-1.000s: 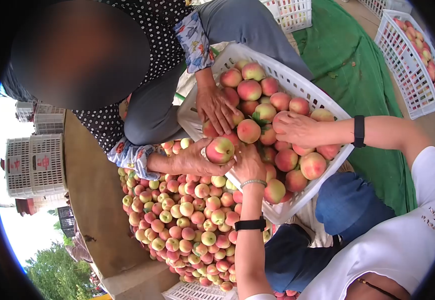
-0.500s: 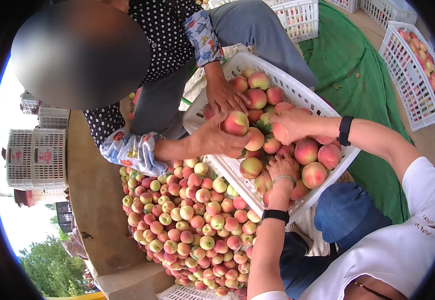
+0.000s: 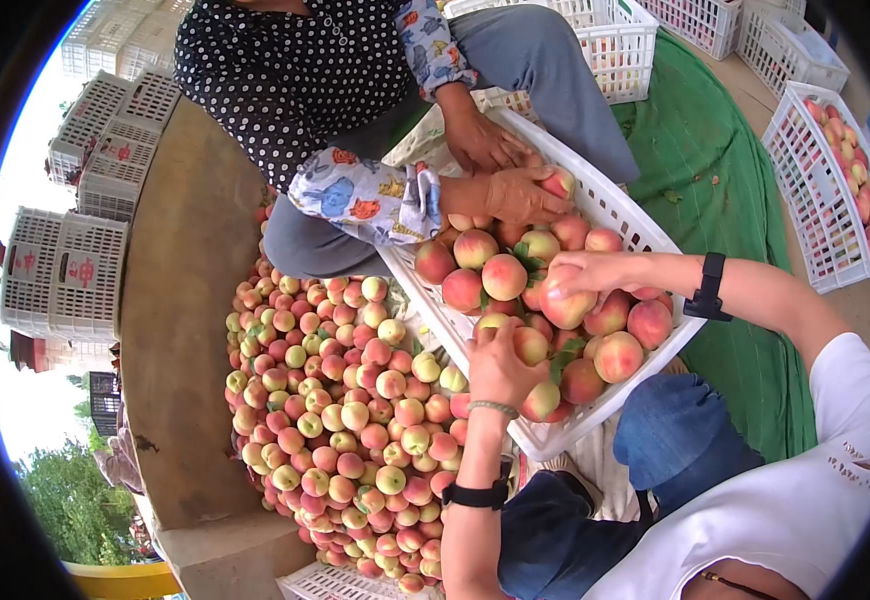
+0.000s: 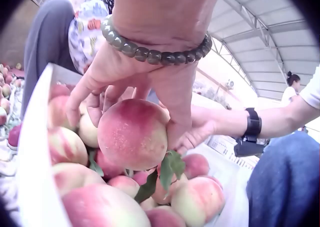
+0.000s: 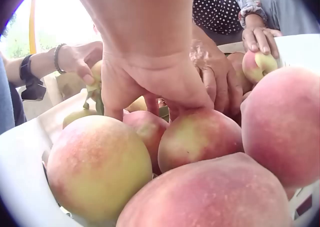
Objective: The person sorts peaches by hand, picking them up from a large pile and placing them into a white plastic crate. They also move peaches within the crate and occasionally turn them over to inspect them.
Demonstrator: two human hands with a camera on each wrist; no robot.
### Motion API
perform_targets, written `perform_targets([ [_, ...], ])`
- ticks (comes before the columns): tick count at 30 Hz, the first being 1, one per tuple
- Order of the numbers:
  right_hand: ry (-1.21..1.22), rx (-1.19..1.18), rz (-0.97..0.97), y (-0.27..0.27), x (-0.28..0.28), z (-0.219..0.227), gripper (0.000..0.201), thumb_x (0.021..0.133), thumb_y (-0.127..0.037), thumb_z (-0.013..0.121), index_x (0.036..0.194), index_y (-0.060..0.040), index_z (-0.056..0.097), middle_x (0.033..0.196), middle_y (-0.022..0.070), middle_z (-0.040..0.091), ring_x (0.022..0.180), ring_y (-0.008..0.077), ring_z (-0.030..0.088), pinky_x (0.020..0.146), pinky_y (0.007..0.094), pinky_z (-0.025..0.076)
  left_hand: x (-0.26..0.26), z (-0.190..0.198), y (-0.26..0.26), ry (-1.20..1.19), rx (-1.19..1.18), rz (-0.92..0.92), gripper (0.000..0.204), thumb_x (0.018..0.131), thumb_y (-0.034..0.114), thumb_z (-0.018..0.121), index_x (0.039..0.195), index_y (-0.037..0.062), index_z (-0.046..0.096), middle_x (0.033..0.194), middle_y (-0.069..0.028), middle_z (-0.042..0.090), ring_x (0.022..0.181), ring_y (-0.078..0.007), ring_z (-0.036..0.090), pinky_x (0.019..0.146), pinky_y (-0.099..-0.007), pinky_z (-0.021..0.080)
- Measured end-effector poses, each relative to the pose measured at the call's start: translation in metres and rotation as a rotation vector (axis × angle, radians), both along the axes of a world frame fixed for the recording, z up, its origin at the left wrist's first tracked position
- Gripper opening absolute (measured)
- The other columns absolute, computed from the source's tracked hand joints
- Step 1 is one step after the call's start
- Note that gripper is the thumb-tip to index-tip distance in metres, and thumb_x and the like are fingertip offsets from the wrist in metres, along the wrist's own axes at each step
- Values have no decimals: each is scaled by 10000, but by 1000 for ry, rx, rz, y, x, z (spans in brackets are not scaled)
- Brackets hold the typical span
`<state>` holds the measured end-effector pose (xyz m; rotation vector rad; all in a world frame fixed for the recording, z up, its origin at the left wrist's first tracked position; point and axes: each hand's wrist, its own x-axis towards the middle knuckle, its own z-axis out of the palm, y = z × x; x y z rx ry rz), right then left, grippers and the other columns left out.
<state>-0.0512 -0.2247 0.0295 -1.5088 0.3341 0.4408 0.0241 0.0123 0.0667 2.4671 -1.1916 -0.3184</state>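
A white plastic crate [image 3: 645,225] full of peaches stands between me and another person. My left hand [image 3: 503,368], with a beaded bracelet at its wrist, grips a peach [image 4: 132,134] between thumb and fingers above the crate's near side. Green leaves [image 4: 170,169] stick out just below that peach. Farther along, my right hand [image 3: 590,275] holds a peach [image 3: 567,303] among the others, fingers reaching down over it; its fingertips are partly hidden. The other person's hand [image 3: 525,195] holds a peach [image 3: 558,182] at the crate's far end, their second hand [image 3: 477,138] beside it.
A big heap of loose peaches [image 3: 355,410] lies left of the crate, against a brown wall [image 3: 185,330]. Another peach-filled crate [image 3: 805,190] stands at the right, past a green cloth [image 3: 715,170]. Stacked crates [image 3: 65,275] rise behind the wall.
My left hand has come up from among the peaches toward the crate's near left edge with a peach. The other person's hand has carried a peach to the far end.
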Motion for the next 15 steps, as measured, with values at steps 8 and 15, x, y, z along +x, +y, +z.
perform_targets([
  [8,-82,-566,497,54,9,8,559,720,-356,712,1162,-73,519,1073,150,610,988,311,595,803,430,468,13,4,36,29,-145,149,582,588,229,762,1122,56,610,982,-171,657,969,-330,616,897,-420,479],
  [15,-185,-655,704,29,20,-38,669,729,-395,716,1301,-136,485,1159,149,516,1078,314,526,922,444,417,15,0,38,74,-207,172,606,590,209,748,1154,48,600,1003,-184,644,933,-341,616,861,-419,501],
])
